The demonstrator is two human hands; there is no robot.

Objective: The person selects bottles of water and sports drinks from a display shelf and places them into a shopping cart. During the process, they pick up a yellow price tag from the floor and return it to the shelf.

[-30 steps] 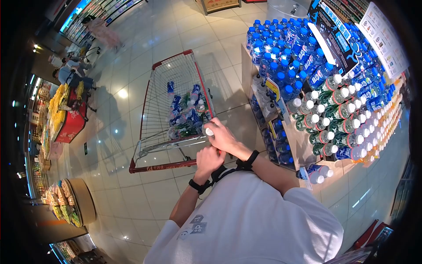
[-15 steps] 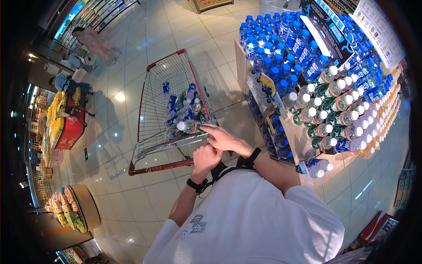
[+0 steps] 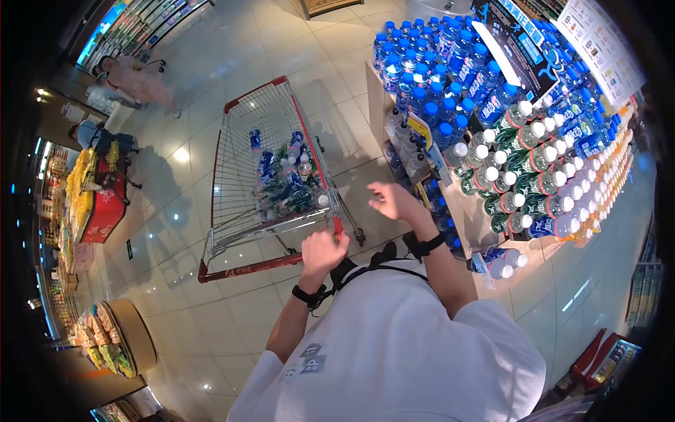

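My left hand (image 3: 323, 252) is closed round the right end of the red handle (image 3: 242, 270) of a wire shopping cart (image 3: 216, 190). Several drink bottles (image 3: 294, 184), some with blue labels and some with white caps, lie jumbled at the cart's near right part. Off to the right of the cart, between it and the bottle display, my right hand (image 3: 396, 202) is raised in the air. Its fingers are loosely bent and apart, and nothing shows in them. Both wrists wear black bands.
At right stands a display (image 3: 478, 243) stacked with blue-capped bottles (image 3: 432, 91), white-capped green-label bottles (image 3: 527, 183) and orange drinks. Bottles also fill its lower side shelves. Left are a red snack stand (image 3: 105, 211), a round snack bin (image 3: 137, 330) and people (image 3: 137, 81).
My right hand has let go of a white-capped bottle over the cart and moved right, towards the display. That bottle now lies among the others. My left hand stays on the handle.
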